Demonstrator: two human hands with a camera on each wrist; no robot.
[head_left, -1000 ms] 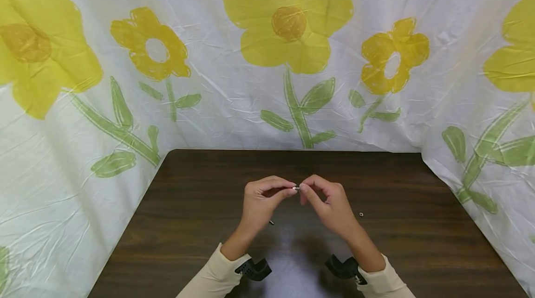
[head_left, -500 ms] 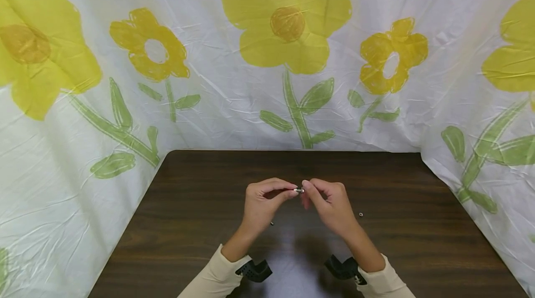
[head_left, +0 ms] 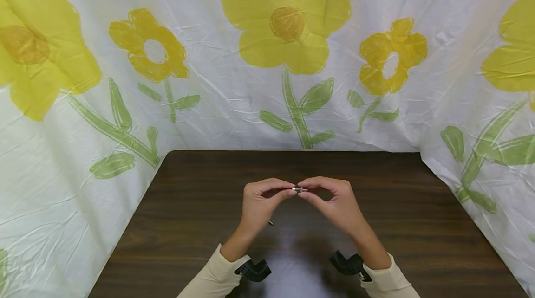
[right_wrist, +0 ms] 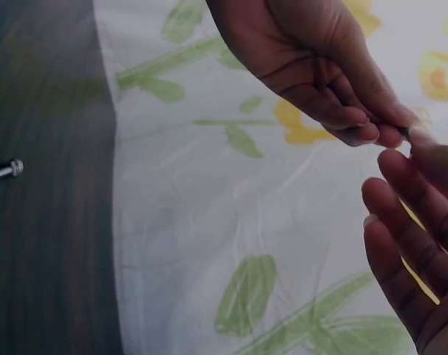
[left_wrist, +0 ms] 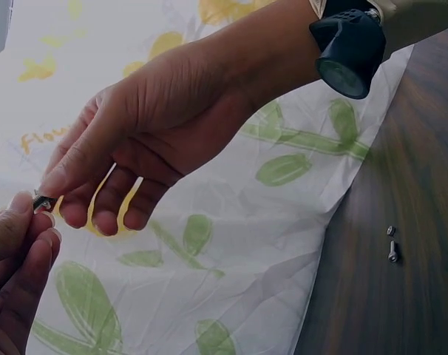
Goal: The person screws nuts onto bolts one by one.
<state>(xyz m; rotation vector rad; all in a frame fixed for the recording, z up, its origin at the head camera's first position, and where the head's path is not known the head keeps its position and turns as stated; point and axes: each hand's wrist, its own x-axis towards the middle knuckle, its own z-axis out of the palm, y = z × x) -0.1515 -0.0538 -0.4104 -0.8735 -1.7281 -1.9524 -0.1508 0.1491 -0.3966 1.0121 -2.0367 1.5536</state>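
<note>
A small silver bolt (head_left: 304,189) lies level between the two hands above the table, with a nut partway along its shank. My left hand (head_left: 260,198) pinches its left end between thumb and fingertips. From the other side, the thumb and forefinger of my right hand (head_left: 334,200) close on the bolt at the nut, and the threaded tip shows between them. In the left wrist view the bolt (left_wrist: 41,201) is mostly covered by fingertips. The right hand's other fingers (left_wrist: 117,200) hang loosely curled.
On the dark wood table (head_left: 200,182) a second small bolt (head_left: 271,223) lies beside the left wrist. The left wrist view shows a bolt (left_wrist: 392,254) and a loose nut (left_wrist: 391,231) on the table. A flower-printed white cloth (head_left: 217,117) surrounds the table.
The right fingers came off the bolt's end, uncovering it, and now pinch it from both sides at the nut. The right wrist shifted slightly right, hiding the loose nut in the head view.
</note>
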